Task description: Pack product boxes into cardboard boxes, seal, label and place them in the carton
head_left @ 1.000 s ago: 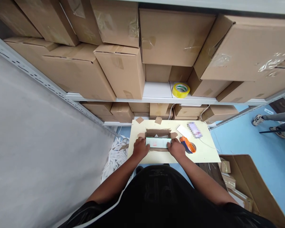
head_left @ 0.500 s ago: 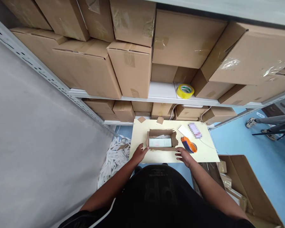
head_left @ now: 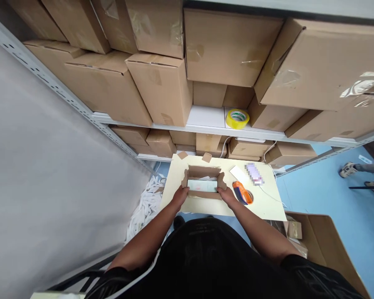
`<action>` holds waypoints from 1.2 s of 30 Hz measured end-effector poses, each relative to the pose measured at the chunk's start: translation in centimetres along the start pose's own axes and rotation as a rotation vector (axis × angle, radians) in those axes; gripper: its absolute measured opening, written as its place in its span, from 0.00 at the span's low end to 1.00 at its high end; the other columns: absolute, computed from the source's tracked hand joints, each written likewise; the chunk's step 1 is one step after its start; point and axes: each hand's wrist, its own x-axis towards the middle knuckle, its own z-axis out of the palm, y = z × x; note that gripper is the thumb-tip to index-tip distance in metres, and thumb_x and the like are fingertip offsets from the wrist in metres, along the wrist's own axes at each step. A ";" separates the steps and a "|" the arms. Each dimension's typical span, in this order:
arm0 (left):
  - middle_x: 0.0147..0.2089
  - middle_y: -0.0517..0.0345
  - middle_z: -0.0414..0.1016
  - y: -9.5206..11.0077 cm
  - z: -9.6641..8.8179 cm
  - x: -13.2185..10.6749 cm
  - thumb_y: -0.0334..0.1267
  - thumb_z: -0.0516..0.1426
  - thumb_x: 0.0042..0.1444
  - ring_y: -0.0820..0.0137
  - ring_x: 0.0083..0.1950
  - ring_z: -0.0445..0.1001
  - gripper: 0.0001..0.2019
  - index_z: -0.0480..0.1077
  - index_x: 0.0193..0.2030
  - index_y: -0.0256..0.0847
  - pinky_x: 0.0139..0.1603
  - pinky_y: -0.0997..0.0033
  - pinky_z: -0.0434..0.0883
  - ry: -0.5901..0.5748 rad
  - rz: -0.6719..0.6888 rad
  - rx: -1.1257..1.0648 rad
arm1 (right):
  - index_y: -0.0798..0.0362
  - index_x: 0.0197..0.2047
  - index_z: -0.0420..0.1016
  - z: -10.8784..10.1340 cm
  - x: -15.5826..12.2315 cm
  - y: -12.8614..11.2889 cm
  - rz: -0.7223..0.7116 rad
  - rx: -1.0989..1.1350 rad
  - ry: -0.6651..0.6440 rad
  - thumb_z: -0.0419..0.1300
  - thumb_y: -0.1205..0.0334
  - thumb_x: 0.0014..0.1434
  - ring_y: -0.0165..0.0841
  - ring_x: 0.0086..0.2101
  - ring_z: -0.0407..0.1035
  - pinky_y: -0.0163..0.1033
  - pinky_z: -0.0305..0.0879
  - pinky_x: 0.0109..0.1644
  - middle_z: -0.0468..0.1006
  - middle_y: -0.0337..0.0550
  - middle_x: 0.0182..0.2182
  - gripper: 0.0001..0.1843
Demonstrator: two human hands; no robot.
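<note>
A small open cardboard box [head_left: 204, 194] with ragged upper edges stands on the pale yellow tabletop [head_left: 266, 207]. Inside it lies a pale mint-white box [head_left: 202, 185], with some white paper behind. My left hand [head_left: 180, 196] grips the cardboard box's left near corner, thumb at the rim. At the right near corner, my right hand [head_left: 227, 195] grips it in the same way. The undersides of both hands' fingers are hidden. Just right of my right hand lies an orange and blue tape dispenser [head_left: 242, 192].
Behind the table, a shelf rack holds many cardboard boxes [head_left: 157, 89] and a yellow tape roll [head_left: 237, 118]. A white card [head_left: 237, 173] and a blurred phone-like item [head_left: 254, 173] lie at the right. White scraps [head_left: 143, 207] cover the floor left; a large open carton [head_left: 326, 245] stands right.
Both hands have closed in on the cardboard box's ends and now grip it; before, the right hand's fingers were spread beside it. The camera view has shifted slightly.
</note>
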 end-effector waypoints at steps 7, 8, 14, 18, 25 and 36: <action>0.53 0.50 0.80 0.8 1.7 -8.0 0.55 0.54 0.61 0.55 0.55 0.77 0.23 0.73 0.54 0.41 0.55 0.57 0.72 0.234 -0.034 -0.327 | 0.55 0.46 0.81 -3.5 -0.3 -1.1 -0.144 -0.101 -0.076 0.59 0.49 0.56 0.49 0.47 0.78 0.45 0.72 0.49 0.85 0.53 0.44 0.22; 0.54 0.51 0.80 1.0 1.7 -9.6 0.56 0.54 0.61 0.56 0.57 0.76 0.25 0.72 0.57 0.42 0.57 0.57 0.71 0.260 -0.010 -0.359 | 0.55 0.46 0.81 -3.9 -0.5 -1.6 -0.170 -0.114 -0.094 0.59 0.48 0.56 0.49 0.47 0.78 0.44 0.72 0.48 0.85 0.53 0.43 0.22; 0.59 0.49 0.74 0.4 1.1 -18.6 0.53 0.56 0.60 0.57 0.60 0.72 0.27 0.69 0.62 0.42 0.62 0.56 0.69 0.431 0.069 -0.405 | 0.58 0.46 0.83 -2.6 -2.3 -4.7 -0.346 -0.204 -0.217 0.61 0.47 0.54 0.48 0.42 0.80 0.42 0.72 0.40 0.86 0.53 0.36 0.26; 0.58 0.48 0.73 -2.3 0.1 -24.2 0.50 0.53 0.61 0.59 0.56 0.72 0.25 0.68 0.62 0.42 0.55 0.57 0.72 0.555 0.044 -0.503 | 0.59 0.47 0.84 1.0 -4.8 -6.7 -0.453 -0.306 -0.316 0.61 0.48 0.53 0.48 0.41 0.80 0.40 0.72 0.37 0.86 0.54 0.36 0.27; 0.39 0.53 0.77 -8.4 -2.1 -36.1 0.42 0.50 0.57 0.64 0.41 0.76 0.14 0.74 0.42 0.40 0.42 0.65 0.74 0.871 -0.018 -0.584 | 0.57 0.40 0.84 9.7 -13.4 -8.8 -0.634 -0.516 -0.534 0.61 0.47 0.53 0.48 0.42 0.80 0.39 0.70 0.35 0.86 0.55 0.40 0.23; 0.42 0.55 0.83 -24.0 -8.8 -59.9 0.44 0.55 0.60 0.64 0.44 0.80 0.13 0.77 0.44 0.42 0.48 0.66 0.75 1.180 -0.236 -0.301 | 0.55 0.40 0.84 25.5 -32.0 -1.4 -0.864 -0.554 -0.697 0.59 0.47 0.51 0.47 0.41 0.79 0.41 0.71 0.39 0.86 0.52 0.38 0.23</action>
